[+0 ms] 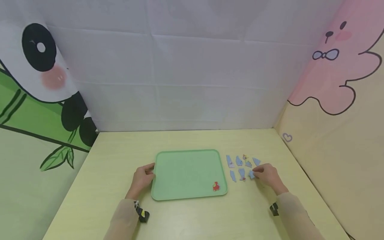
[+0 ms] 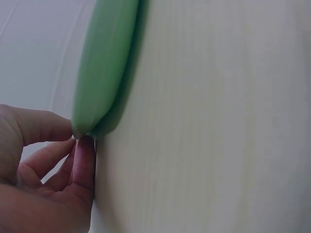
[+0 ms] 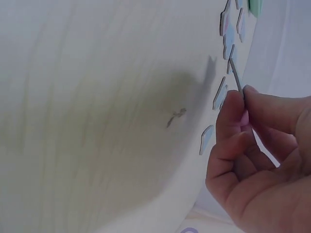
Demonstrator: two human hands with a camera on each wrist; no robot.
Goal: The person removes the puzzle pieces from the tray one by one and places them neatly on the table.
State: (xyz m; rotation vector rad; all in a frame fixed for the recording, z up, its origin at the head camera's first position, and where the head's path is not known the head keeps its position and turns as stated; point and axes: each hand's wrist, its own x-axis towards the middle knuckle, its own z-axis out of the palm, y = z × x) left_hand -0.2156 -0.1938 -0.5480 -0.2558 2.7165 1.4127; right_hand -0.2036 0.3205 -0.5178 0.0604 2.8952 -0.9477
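Observation:
A light green tray (image 1: pixel 187 175) lies on the table, with a small red puzzle piece (image 1: pixel 216 186) in its lower right corner. My left hand (image 1: pixel 143 177) pinches the tray's left rim between thumb and fingers; the left wrist view shows the fingertips (image 2: pixel 85 145) at the edge of the tray (image 2: pixel 104 68). On the right, my right hand (image 1: pixel 269 176) pinches a flat blue puzzle piece (image 1: pixel 251 174) between thumb and index finger. In the right wrist view that thin piece (image 3: pixel 236 75) is seen edge-on, above the tabletop.
Right of the tray, several loose puzzle pieces lie in two rough rows, among them a pale blue one (image 1: pixel 229 161), a blue one with a red spot (image 1: pixel 241 174) and a triangular one (image 1: pixel 256 161). A white cloth wall (image 1: pixel 186 83) stands behind the table (image 1: pixel 192 220).

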